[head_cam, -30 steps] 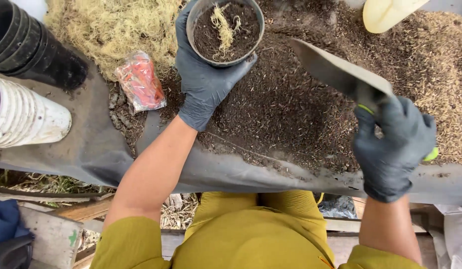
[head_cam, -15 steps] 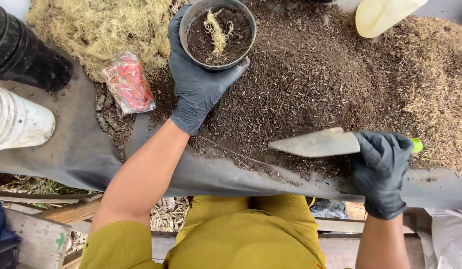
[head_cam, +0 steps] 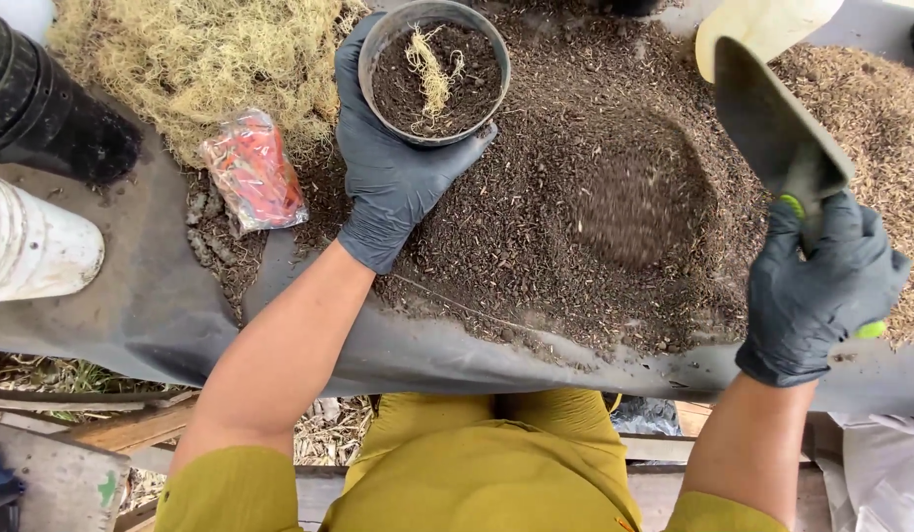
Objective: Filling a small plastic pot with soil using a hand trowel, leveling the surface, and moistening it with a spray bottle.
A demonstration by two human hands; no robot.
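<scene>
Since half a second earlier, trowel swung from flat and low over the soil to raised, blade tilted up-left; pot barely shifted. Head view: right hand was fisted around the trowel's green handle; left hand cupped small black pot from below, roots and soil inside; pot lay well left of the blade, across the soil heap; trowel's long axis pointed away from the body; red packet lay beside moss.
</scene>
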